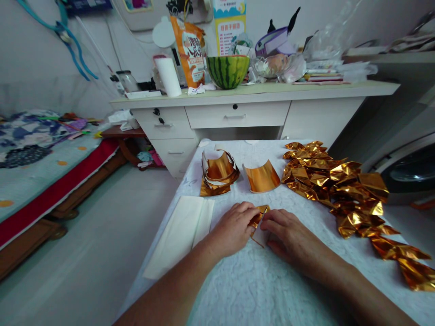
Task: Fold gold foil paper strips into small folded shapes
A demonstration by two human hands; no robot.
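My left hand [237, 227] and my right hand [283, 233] meet over a small sheet of gold foil paper [261, 233], partly folded, its pale back showing. Fingers of both hands are closed on its edges, and they cover much of it. Just beyond them lies a single curled gold sheet [262, 176]. Left of that sits a stack of curled gold sheets [219, 171]. To the right spreads a pile of folded gold foil pieces [335, 181], shiny and pointed at the ends. Beside my left forearm lies a folded white paper [181, 228].
A pale cloth covers the table [234, 294]. Behind it stands a white desk [238, 113] with a watermelon half [227, 71], an orange pouch [190, 52] and a white paper roll [169, 77]. A bed [57, 176] is at left, a washing machine [408, 158] at right.
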